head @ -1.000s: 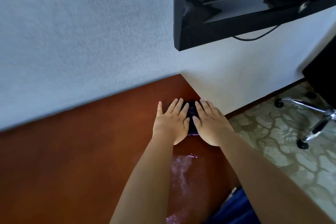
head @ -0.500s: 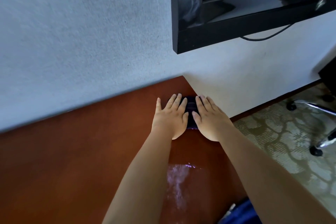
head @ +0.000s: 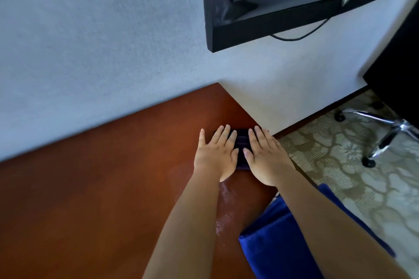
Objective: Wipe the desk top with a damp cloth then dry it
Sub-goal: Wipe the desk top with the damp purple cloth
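Two flat hands, left hand (head: 216, 154), right hand (head: 265, 156), pressing dark cloth (head: 241, 148) (fingers straight)

- The dark purple cloth (head: 241, 151) lies flat, bunched small, near the far right corner of the surface (head: 95, 199), mostly hidden under two hands.
- The surface is reddish-brown wood, with a wet, glistening streak (head: 224, 208) trailing back from the cloth.

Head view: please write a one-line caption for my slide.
Left hand and right hand press a dark cloth flat on the wet-streaked desk.
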`<move>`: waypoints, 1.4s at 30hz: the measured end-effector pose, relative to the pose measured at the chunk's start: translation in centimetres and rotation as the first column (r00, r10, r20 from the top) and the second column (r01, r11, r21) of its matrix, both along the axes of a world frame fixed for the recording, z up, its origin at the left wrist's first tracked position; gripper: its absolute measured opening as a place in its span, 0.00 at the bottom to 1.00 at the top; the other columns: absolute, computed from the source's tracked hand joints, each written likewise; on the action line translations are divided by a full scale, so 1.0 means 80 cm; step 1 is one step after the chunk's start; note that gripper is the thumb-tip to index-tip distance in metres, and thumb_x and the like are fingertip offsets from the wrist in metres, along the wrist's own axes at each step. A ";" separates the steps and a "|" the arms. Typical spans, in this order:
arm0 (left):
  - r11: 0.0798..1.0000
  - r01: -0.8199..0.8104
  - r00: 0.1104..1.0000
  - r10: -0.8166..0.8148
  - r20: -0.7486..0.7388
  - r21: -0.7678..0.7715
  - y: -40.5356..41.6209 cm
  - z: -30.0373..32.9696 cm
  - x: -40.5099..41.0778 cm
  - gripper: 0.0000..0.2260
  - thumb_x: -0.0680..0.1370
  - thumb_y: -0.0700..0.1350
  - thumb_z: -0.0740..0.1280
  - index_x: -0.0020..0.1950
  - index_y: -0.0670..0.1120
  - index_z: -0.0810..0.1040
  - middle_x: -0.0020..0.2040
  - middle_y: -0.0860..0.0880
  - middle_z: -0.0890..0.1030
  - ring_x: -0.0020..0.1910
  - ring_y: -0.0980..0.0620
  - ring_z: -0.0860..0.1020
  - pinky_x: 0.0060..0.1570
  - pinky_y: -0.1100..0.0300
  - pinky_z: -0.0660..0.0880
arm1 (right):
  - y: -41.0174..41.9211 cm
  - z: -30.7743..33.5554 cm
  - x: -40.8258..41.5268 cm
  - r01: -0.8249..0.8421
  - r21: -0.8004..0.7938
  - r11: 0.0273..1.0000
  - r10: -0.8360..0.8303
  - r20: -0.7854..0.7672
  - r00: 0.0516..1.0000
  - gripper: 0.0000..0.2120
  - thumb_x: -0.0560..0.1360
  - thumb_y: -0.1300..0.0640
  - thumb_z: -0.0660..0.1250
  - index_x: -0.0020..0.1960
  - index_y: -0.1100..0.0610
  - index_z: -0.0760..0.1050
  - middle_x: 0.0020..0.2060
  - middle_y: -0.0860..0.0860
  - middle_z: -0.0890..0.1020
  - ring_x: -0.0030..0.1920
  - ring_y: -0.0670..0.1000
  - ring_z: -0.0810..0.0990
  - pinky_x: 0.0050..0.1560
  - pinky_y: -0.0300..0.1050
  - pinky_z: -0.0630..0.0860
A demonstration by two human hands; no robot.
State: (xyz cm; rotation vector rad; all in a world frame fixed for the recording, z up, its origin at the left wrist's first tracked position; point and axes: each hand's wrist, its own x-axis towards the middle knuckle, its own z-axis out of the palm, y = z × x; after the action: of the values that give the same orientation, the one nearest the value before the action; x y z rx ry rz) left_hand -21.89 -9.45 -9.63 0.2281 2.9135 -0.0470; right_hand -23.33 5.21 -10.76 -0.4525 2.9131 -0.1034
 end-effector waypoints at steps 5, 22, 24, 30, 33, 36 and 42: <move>0.999 0.005 1.000 -0.005 -0.002 -0.032 -0.020 0.001 0.036 0.24 0.84 0.53 0.39 0.79 0.49 0.39 0.79 0.51 0.38 0.77 0.54 0.37 0.74 0.44 0.37 | -0.022 0.001 0.034 -0.011 0.001 1.000 0.011 0.023 1.000 0.28 0.83 0.46 0.40 0.78 0.57 0.36 0.78 0.54 0.41 0.77 0.52 0.39 0.76 0.49 0.40; 0.992 -0.024 1.000 0.024 -0.003 -0.120 -0.067 0.005 -0.021 0.24 0.84 0.53 0.39 0.79 0.49 0.38 0.79 0.50 0.38 0.77 0.54 0.37 0.75 0.45 0.38 | -0.065 0.001 -0.040 -0.152 -0.014 0.988 0.152 -0.022 0.988 0.27 0.83 0.46 0.40 0.79 0.56 0.40 0.78 0.53 0.44 0.77 0.52 0.41 0.76 0.49 0.41; 0.992 -0.043 0.999 0.044 0.003 -0.121 -0.076 0.006 -0.037 0.24 0.84 0.53 0.39 0.79 0.49 0.38 0.79 0.51 0.38 0.77 0.54 0.37 0.75 0.46 0.38 | -0.075 0.001 -0.059 -0.176 -0.016 0.984 0.175 -0.031 0.984 0.27 0.83 0.46 0.40 0.79 0.56 0.41 0.78 0.53 0.44 0.78 0.52 0.41 0.76 0.49 0.42; 0.987 -0.128 0.992 0.129 0.004 -0.092 -0.105 0.003 -0.064 0.24 0.84 0.52 0.40 0.79 0.49 0.39 0.79 0.51 0.39 0.77 0.55 0.38 0.75 0.46 0.39 | -0.108 0.001 -0.102 -0.239 -0.017 0.971 0.238 -0.030 0.971 0.27 0.83 0.47 0.40 0.78 0.56 0.40 0.78 0.53 0.43 0.77 0.51 0.40 0.77 0.49 0.41; 0.981 -0.175 0.984 0.177 0.011 -0.078 -0.111 0.003 -0.064 0.24 0.84 0.52 0.40 0.79 0.49 0.39 0.79 0.51 0.39 0.77 0.55 0.38 0.75 0.46 0.39 | -0.118 0.003 -0.108 -0.263 -0.011 0.965 0.262 -0.038 0.964 0.27 0.83 0.47 0.40 0.79 0.56 0.41 0.78 0.53 0.44 0.77 0.51 0.40 0.77 0.49 0.42; 0.973 -0.223 0.974 0.224 0.009 -0.065 -0.109 0.002 -0.055 0.24 0.84 0.52 0.41 0.79 0.49 0.40 0.79 0.50 0.40 0.78 0.54 0.38 0.75 0.46 0.40 | -0.121 0.003 -0.104 -0.270 -0.020 0.963 0.269 -0.039 0.962 0.27 0.83 0.47 0.40 0.79 0.56 0.41 0.78 0.53 0.44 0.77 0.51 0.41 0.77 0.49 0.42; 0.961 -0.270 0.961 0.273 0.038 -0.061 -0.104 0.006 -0.009 0.24 0.84 0.53 0.41 0.79 0.48 0.40 0.79 0.50 0.39 0.77 0.54 0.38 0.75 0.46 0.40 | -0.120 0.002 -0.060 -0.284 -0.041 0.958 0.283 -0.034 0.959 0.27 0.83 0.46 0.40 0.78 0.56 0.41 0.78 0.52 0.44 0.77 0.51 0.40 0.76 0.49 0.41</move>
State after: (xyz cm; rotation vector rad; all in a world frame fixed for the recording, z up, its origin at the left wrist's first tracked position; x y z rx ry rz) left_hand -22.62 -17.75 -9.16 -0.1786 2.8642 -0.0768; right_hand -28.16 -4.42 -10.62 -0.8795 2.8403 -0.1226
